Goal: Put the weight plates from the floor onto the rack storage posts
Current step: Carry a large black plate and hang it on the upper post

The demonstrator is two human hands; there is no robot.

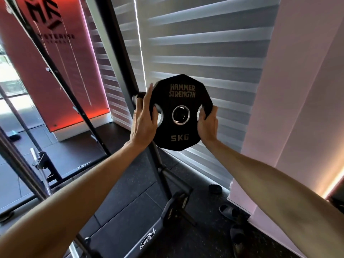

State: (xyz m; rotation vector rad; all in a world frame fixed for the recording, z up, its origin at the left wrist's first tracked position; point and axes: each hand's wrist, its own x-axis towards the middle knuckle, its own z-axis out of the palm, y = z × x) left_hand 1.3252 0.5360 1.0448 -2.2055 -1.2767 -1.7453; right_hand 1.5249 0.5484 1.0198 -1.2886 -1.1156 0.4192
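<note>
A black 5 kg weight plate point(181, 112) marked HAMMER STRENGTH is held upright at chest height in front of the window blinds. My left hand point(144, 120) lies along its left edge with the thumb hooked in the left grip hole. My right hand point(207, 123) grips the right edge through the right grip hole. Just left of the plate, a dark storage post point(138, 96) sticks out from the black rack upright point(121, 58), partly hidden by my left fingers. The plate's steel-ringed centre hole faces me, beside the post and not on it.
The rack's base and lower bars point(167, 183) stand on the dark rubber floor below the plate. A barbell end point(40, 164) lies at the left. Dark slippers point(228, 211) sit by the pink wall point(297, 90) at the right. A red sign panel point(46, 62) stands behind the rack.
</note>
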